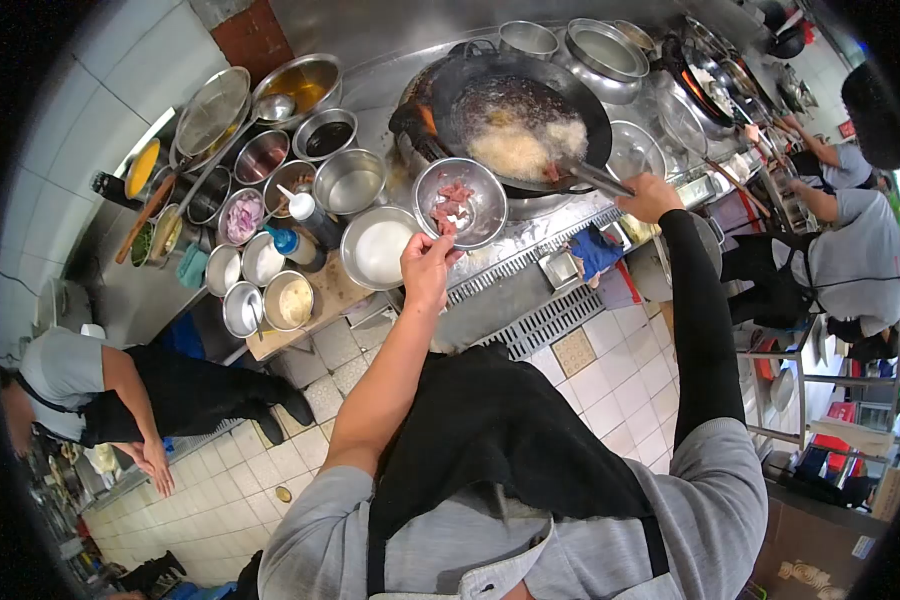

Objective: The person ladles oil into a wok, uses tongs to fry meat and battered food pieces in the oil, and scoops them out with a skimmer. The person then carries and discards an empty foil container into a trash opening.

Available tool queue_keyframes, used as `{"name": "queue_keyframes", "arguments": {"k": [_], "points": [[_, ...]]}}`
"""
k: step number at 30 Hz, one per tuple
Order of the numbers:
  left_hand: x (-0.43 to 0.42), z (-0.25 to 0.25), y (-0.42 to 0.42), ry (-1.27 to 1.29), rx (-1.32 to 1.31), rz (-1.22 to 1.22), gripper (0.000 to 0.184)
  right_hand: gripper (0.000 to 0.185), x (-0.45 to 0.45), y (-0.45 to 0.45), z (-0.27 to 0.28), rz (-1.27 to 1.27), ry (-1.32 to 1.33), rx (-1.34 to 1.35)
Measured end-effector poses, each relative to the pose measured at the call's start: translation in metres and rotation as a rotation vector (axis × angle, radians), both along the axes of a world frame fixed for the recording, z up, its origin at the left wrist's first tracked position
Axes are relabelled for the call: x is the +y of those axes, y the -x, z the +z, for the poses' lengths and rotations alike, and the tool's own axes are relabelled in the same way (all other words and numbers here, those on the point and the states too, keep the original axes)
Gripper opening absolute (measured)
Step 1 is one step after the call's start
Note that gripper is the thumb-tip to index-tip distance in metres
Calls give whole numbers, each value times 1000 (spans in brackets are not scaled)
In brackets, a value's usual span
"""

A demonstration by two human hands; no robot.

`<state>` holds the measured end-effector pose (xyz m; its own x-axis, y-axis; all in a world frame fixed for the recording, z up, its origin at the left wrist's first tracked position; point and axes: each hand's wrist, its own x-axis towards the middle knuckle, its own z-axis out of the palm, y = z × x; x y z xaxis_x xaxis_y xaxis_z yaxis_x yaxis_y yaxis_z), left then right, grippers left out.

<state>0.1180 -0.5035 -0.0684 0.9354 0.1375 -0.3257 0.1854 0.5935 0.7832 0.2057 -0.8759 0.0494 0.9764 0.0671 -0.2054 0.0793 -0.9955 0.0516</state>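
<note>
My left hand point(428, 268) is at the near rim of a metal bowl point(489, 212) of raw meat strips point(457, 192). Its thumb and fingers are pinched together on a meat strip at the rim. Beyond the bowl sits a large black wok point(595, 118), where pale, foamy pieces point(510, 150) fry in bubbling oil. My right hand point(650, 198) is closed around the handle of a long metal cooking utensil point(602, 180). The utensil reaches over the wok's right rim, and its head is hidden in the foam. A reddish piece lies near its end.
Left of the wok stand several metal bowls, including white liquid point(378, 250), dark sauce point(325, 135) and sliced onion point(241, 217). Squeeze bottles point(305, 208) and a strainer point(213, 105) are among them. Co-workers stand at left point(80, 385) and right point(850, 260).
</note>
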Motion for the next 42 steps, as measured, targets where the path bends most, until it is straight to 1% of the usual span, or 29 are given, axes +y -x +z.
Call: {"name": "queue_keyframes", "arguments": {"k": [3, 4, 7, 8, 11, 14, 18, 21, 22, 26, 29, 31, 34, 35, 38, 42], "points": [[-1, 2, 1, -1, -7, -2, 22, 44, -10, -2, 7, -113, -24, -45], [0, 2, 3, -2, -7, -3, 22, 43, -3, 3, 21, -92, 4, -41], [-1, 6, 5, 18, -23, -9, 22, 41, 8, 15, 46, -50, -77, -187], [-2, 6, 6, 4, -16, -16, 21, 40, 26, 25, 65, -24, -141, -172], [-8, 7, 5, -26, -11, -52, 21, 40, 63, 44, 88, 278, -156, -139], [-15, 7, 4, -26, -33, -80, 20, 39, 94, 56, 84, 452, -88, -137], [-18, 13, 5, -24, -45, -104, 20, 35, 104, 51, 45, 515, -112, -220], [-17, 10, 2, -14, -27, -94, 21, 34, 107, 55, 43, 435, -29, -111], [-16, 8, 2, -11, -18, -89, 21, 39, 103, 56, 47, 434, -27, -133], [-12, 1, 0, -37, -2, -40, 21, 36, 78, 53, 68, 280, -96, -180], [-8, 4, 3, -43, 4, -19, 21, 34, 51, 39, 71, 127, -66, -152], [-6, 4, 4, -13, 10, -16, 20, 34, 31, 24, 60, 74, -49, -112], [-4, 7, 7, -25, 18, -28, 20, 39, -7, -2, 3, 25, 36, -111], [-5, 9, 8, -30, 21, -29, 21, 40, -10, -5, -6, -37, 42, -110], [-2, 7, 10, -1, -15, -53, 21, 39, -1, -9, -2, -212, 43, -91], [3, 10, 16, 11, -33, -69, 19, 41, -7, -5, 8, -196, -15, -185]]}}
